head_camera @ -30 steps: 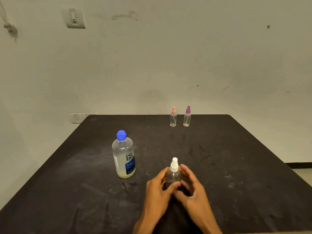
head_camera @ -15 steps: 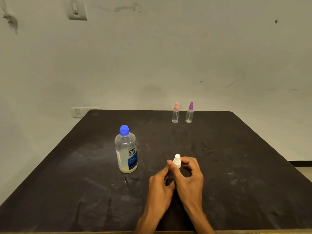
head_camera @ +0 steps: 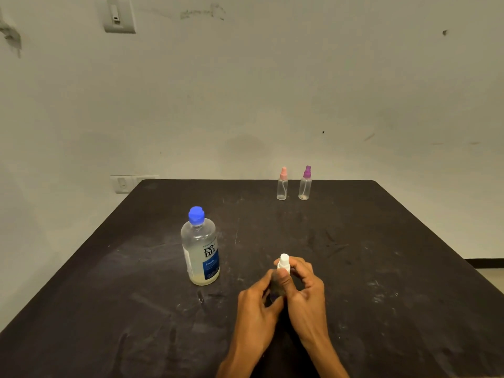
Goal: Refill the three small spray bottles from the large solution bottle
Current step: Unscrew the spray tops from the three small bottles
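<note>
Closest to the near edge of the black table (head_camera: pixel 409 268), a bit right of centre, both hands are wrapped around one small spray bottle (head_camera: pixel 283 264) with a white top. Left hand (head_camera: pixel 255 309) has its fingers curled around the bottle's body, which is mostly hidden, so can't say how full it is. Right hand (head_camera: pixel 306 293) is pinched on the white sprayer head, thumb in front and fingers behind. Whether the bottle's base touches the table, I honestly can't tell.

Just left of the hands, a little further in, the large solution bottle (head_camera: pixel 200 248) stands upright with its blue cap on. It has a white and blue label reading "renu", and only a shallow layer of yellowish liquid at the bottom.

Way back by the far edge, right of centre, two more little spray bottles stand side by side, close but not touching: a pink-topped bottle (head_camera: pixel 282 184) on the left and a purple-topped bottle (head_camera: pixel 305 184) on the right. Both are clear and look pretty much empty.

Table's scuffed and dusty all over.
</note>
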